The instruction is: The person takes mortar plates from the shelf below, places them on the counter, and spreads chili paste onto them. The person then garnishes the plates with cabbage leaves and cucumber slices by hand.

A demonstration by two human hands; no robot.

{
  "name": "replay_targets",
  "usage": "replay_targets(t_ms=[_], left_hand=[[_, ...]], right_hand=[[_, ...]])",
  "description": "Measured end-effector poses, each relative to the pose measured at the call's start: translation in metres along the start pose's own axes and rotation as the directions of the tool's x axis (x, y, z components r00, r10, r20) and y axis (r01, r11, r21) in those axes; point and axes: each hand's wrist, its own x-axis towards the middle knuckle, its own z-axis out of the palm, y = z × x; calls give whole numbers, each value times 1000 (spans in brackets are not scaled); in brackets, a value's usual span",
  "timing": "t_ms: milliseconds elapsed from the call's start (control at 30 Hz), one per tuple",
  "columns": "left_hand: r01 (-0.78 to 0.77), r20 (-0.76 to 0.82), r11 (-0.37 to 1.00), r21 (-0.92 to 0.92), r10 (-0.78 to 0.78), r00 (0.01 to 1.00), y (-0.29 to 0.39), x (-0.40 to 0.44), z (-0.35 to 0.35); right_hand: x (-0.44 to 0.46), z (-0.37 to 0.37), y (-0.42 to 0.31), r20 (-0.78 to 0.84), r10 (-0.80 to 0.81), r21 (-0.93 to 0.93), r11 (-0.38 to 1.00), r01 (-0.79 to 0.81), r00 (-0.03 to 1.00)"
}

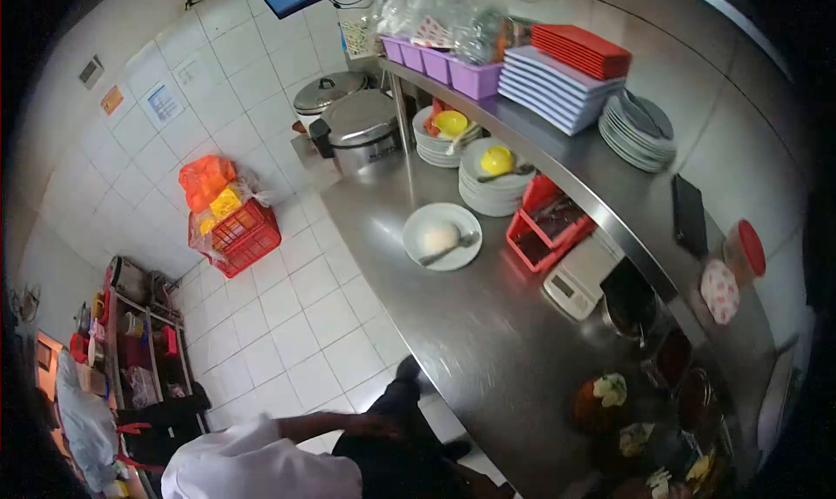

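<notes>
Neither of my hands can be made out with certainty. At the lower right, closest to me, a dark round plate of orange-brown food (594, 412) has a pale green-white piece on top. More food portions (637, 439) lie beside it in shadow. Further along the steel counter (418, 307), a white plate (425, 212) carries a white rounded mound and a spoon (450, 248). A white kitchen scale (575, 281) stands beside a red cutlery basket (547, 225). Metal containers (670, 357) with dark contents sit along the counter's right side.
A person in a white shirt (261, 460) stands at the left, one hand (374, 424) by dark trousers. Plate stacks (494, 190) and large pots (361, 129) occupy the far counter. The overhead shelf (557, 155) holds trays and purple bins. A red crate (244, 238) sits on the floor.
</notes>
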Motion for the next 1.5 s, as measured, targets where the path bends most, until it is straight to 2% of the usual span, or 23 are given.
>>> replay_targets(t_ms=[33,133,167,200,233,267,300,367,467,500,567,633,700,767,867,967,1100,1200,1267,1333,1367,1400,1500], left_hand=[[263,-119,964,24,-259,959,91,3,-52],[678,198,664,316,-745,637,59,-58,-159],[515,186,801,307,-581,793,51,-61,-228],[700,-124,581,415,-726,676,63,-46,-287],[495,-373,716,493,-340,863,38,-43,-339],[558,-423,748,358,-404,812,77,-5,-409],[461,-525,801,382,-222,821,54,7,-458],[380,-671,783,493,64,738,18,41,-548],[252,-782,947,200,-1,623,0,97,-648],[202,-767,958,202,26,642,-8,112,-669],[198,-683,977,82,-90,724,-31,135,-685],[26,-599,1000,4,-19,800,-58,156,-669],[105,-381,919,-380,-259,888,-59,193,-642],[-1,-220,456,-890,-427,877,-68,231,-603],[156,-219,363,-919,-797,563,-65,278,-592],[100,-651,749,-655,-627,428,-152,337,-557],[31,-645,795,-605,-513,567,-126,318,-566],[19,-234,418,-908,-545,805,-92,242,-571],[157,-57,464,-872,-415,908,-111,189,-568],[292,55,527,-798,-419,906,-122,134,-570],[245,-19,747,-618,-325,945,-127,100,-573],[318,-2,771,-552,-382,924,-136,73,-574],[534,39,621,-573,-631,775,-156,0,-579]], right_hand=[[12,2,-29,132,30,-64,998,-22,991],[66,12,-110,354,137,-263,964,-42,925],[94,13,-144,356,173,-325,944,-52,918],[135,9,-167,345,-265,-336,861,382,901],[180,15,-196,204,-402,-369,813,450,893],[234,24,-238,85,-505,-316,804,504,859],[278,29,-288,-61,-591,-434,741,512,804],[386,37,-376,-292,-684,-561,689,460,669],[518,29,-427,-375,-898,-898,413,153,229],[528,19,-425,-520,-818,-842,540,16,246],[522,7,-396,-768,-594,-640,728,-246,242],[535,7,-346,-648,-709,-753,541,-374,279],[553,9,-322,-626,-698,-751,420,-510,347],[555,5,-320,-742,-552,-656,484,-579,379],[565,-7,-334,-828,-510,-540,616,-574,232],[569,-20,-367,-691,-638,-722,600,-345,340],[599,-38,-382,-688,-560,-720,609,-333,462],[593,-51,-400,-643,-612,-760,581,-290,460],[588,-64,-404,-602,-631,-793,546,-270,490],[581,-77,-404,-572,-635,-813,522,-257,519],[577,-80,-403,-562,-633,-819,514,-254,532],[575,-83,-403,-550,-634,-827,504,-249,544],[580,-78,-401,-519,-648,-849,466,-249,557]])
